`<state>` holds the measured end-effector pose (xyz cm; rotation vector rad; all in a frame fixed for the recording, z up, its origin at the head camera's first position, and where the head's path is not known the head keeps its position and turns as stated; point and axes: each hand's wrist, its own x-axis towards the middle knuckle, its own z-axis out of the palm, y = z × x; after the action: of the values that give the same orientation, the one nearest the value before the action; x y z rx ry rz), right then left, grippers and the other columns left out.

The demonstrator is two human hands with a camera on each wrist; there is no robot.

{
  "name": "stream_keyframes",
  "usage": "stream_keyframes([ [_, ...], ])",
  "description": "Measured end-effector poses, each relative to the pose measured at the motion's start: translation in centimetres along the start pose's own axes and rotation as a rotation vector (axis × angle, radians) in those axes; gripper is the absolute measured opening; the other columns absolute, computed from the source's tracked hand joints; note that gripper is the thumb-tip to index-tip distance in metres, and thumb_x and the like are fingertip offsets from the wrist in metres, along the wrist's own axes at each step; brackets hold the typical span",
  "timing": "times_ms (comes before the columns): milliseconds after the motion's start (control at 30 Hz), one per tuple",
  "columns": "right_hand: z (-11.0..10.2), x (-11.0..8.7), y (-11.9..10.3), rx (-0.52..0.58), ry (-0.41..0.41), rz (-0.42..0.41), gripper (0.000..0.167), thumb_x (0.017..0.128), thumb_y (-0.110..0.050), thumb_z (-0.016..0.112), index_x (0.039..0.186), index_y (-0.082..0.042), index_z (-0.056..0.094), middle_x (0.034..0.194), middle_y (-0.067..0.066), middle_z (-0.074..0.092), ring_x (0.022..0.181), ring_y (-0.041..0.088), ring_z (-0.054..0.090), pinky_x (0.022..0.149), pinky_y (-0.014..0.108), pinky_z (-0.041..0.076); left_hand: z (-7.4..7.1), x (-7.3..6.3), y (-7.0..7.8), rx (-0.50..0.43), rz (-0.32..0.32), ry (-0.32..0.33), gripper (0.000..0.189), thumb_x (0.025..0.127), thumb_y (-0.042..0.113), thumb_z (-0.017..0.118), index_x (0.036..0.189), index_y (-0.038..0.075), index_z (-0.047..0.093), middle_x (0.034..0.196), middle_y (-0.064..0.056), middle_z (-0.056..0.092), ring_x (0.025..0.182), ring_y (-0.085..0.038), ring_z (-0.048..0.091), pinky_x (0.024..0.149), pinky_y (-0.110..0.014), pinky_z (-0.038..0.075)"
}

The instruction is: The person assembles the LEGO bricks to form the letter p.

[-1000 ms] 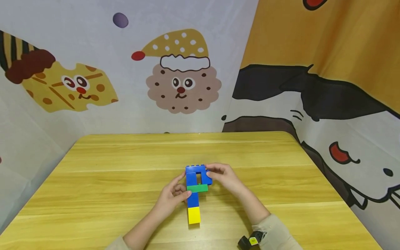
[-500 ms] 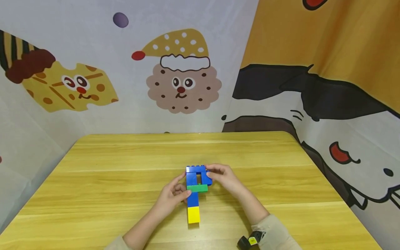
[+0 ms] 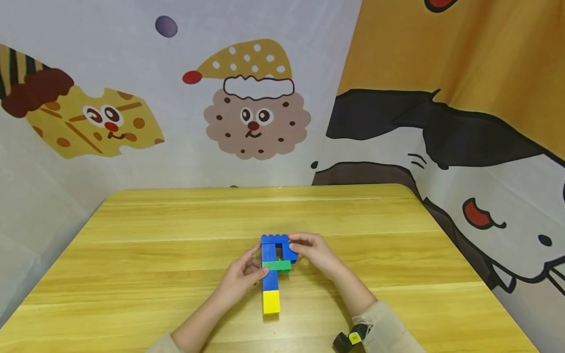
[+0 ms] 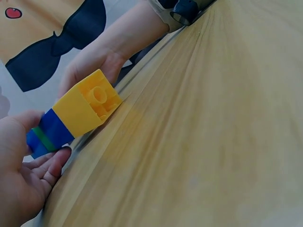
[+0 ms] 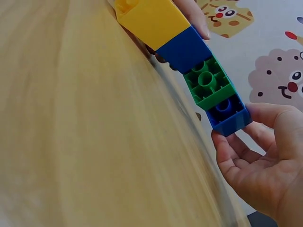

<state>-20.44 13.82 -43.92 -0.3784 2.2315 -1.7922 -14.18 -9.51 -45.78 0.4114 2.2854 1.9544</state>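
Observation:
Both hands hold one shape built of toy building bricks, roughly like a letter P. Its long leg ends in a yellow brick (image 3: 271, 302) at the near end, with a blue brick (image 3: 270, 281) beyond it. A flat green brick (image 3: 277, 265) crosses the middle, and more blue bricks frame a small gap at the far end. My left hand (image 3: 240, 278) grips the left side, thumb by the green brick. With thumb and fingers, my right hand (image 3: 316, 251) pinches the blue brick (image 5: 230, 118) at the far right. Hollow undersides show in both wrist views.
A wooden table (image 3: 176, 220) lies under the hands. Behind it hangs a cloth (image 3: 256, 171) printed with cartoon figures. A black wrist device (image 3: 351, 338) with a yellow label sits by the right sleeve.
Both hands keep their holds on the brick shape. The whole head view has shifted very slightly, and the near yellow end sits a touch further left and up.

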Motion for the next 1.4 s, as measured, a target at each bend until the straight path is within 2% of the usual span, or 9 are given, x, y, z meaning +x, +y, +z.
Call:
stream_keyframes([
  [200, 0.17, 0.08, 0.2, -0.015, 0.0, 0.005, 0.032, 0.092, -0.015, 0.064, 0.12, 0.0, 0.063, 0.113, 0.01, 0.064, 0.085, 0.02, 0.059, 0.076, 0.035, 0.051, -0.03, 0.08, -0.14, 0.063, 0.032, 0.018, 0.067, 0.09, 0.021, 0.068, 0.144, -0.002, 0.036, 0.107, -0.01, 0.06, 0.093, -0.022, 0.056, 0.078, -0.028, 0.049],
  [333, 0.21, 0.13, 0.38, -0.022, 0.002, 0.01, 0.032, 0.092, -0.016, 0.064, 0.12, -0.001, 0.063, 0.113, 0.009, 0.064, 0.083, 0.02, 0.059, 0.074, 0.034, 0.05, 0.01, 0.02, 0.04, 0.064, 0.036, 0.025, 0.066, 0.09, 0.018, 0.068, 0.144, -0.001, 0.037, 0.109, -0.009, 0.059, 0.097, -0.022, 0.054, 0.081, -0.028, 0.048],
  [533, 0.37, 0.06, 0.29, -0.057, 0.003, 0.007, 0.032, 0.093, -0.017, 0.063, 0.121, -0.002, 0.063, 0.112, 0.009, 0.064, 0.082, 0.019, 0.059, 0.075, 0.034, 0.05, 0.11, -0.1, 0.07, 0.092, 0.047, 0.048, 0.063, 0.09, 0.019, 0.069, 0.142, -0.001, 0.04, 0.116, -0.01, 0.058, 0.11, -0.027, 0.053, 0.096, -0.043, 0.042],
  [667, 0.49, 0.03, 0.36, -0.1, 0.001, -0.011, 0.034, 0.094, -0.019, 0.062, 0.123, -0.001, 0.062, 0.111, 0.01, 0.064, 0.081, 0.018, 0.059, 0.074, 0.034, 0.05, 0.21, -0.04, -0.18, 0.162, 0.05, 0.061, 0.064, 0.089, 0.023, 0.069, 0.142, 0.0, 0.041, 0.125, -0.011, 0.055, 0.119, -0.03, 0.049, 0.103, -0.048, 0.034],
  [867, 0.6, 0.06, 0.53, -0.149, 0.004, -0.04, 0.035, 0.095, -0.019, 0.061, 0.124, 0.0, 0.061, 0.112, 0.012, 0.064, 0.08, 0.018, 0.059, 0.07, 0.034, 0.05, 0.25, 0.07, -0.33, 0.254, 0.041, 0.053, 0.066, 0.09, 0.029, 0.067, 0.143, -0.001, 0.04, 0.132, -0.017, 0.05, 0.123, -0.034, 0.046, 0.102, -0.05, 0.035],
  [967, 0.69, 0.05, 0.58, -0.187, 0.011, -0.043, 0.035, 0.095, -0.021, 0.06, 0.125, -0.002, 0.061, 0.116, 0.013, 0.063, 0.087, 0.021, 0.061, 0.072, 0.035, 0.051, 0.25, 0.14, -0.33, 0.273, 0.039, 0.049, 0.065, 0.091, 0.03, 0.066, 0.142, -0.002, 0.04, 0.133, -0.018, 0.05, 0.124, -0.035, 0.045, 0.102, -0.051, 0.035],
  [1100, 0.85, 0.0, 0.61, -0.262, 0.024, -0.065, 0.034, 0.096, -0.022, 0.059, 0.125, -0.004, 0.062, 0.121, 0.012, 0.062, 0.105, 0.026, 0.059, 0.084, 0.041, 0.05, 0.24, 0.19, -0.37, 0.286, 0.036, 0.049, 0.065, 0.091, 0.03, 0.066, 0.141, -0.004, 0.041, 0.133, -0.018, 0.049, 0.124, -0.035, 0.044, 0.102, -0.051, 0.034],
  [1167, 0.91, -0.03, 0.6, -0.298, 0.028, -0.073, 0.033, 0.096, -0.022, 0.059, 0.124, -0.005, 0.063, 0.121, 0.012, 0.062, 0.108, 0.027, 0.058, 0.088, 0.043, 0.048, 0.26, 0.2, -0.41, 0.297, 0.031, 0.051, 0.065, 0.091, 0.031, 0.066, 0.141, -0.003, 0.042, 0.135, -0.017, 0.049, 0.125, -0.035, 0.043, 0.102, -0.052, 0.033],
  [1400, 0.9, -0.1, 0.3, -0.374, 0.03, -0.076, 0.032, 0.096, -0.019, 0.059, 0.123, -0.002, 0.063, 0.119, 0.013, 0.063, 0.108, 0.028, 0.058, 0.089, 0.044, 0.047, 0.3, 0.28, -0.48, 0.345, 0.021, 0.046, 0.063, 0.092, 0.034, 0.064, 0.14, -0.002, 0.044, 0.139, -0.017, 0.045, 0.128, -0.037, 0.038, 0.101, -0.056, 0.032],
])
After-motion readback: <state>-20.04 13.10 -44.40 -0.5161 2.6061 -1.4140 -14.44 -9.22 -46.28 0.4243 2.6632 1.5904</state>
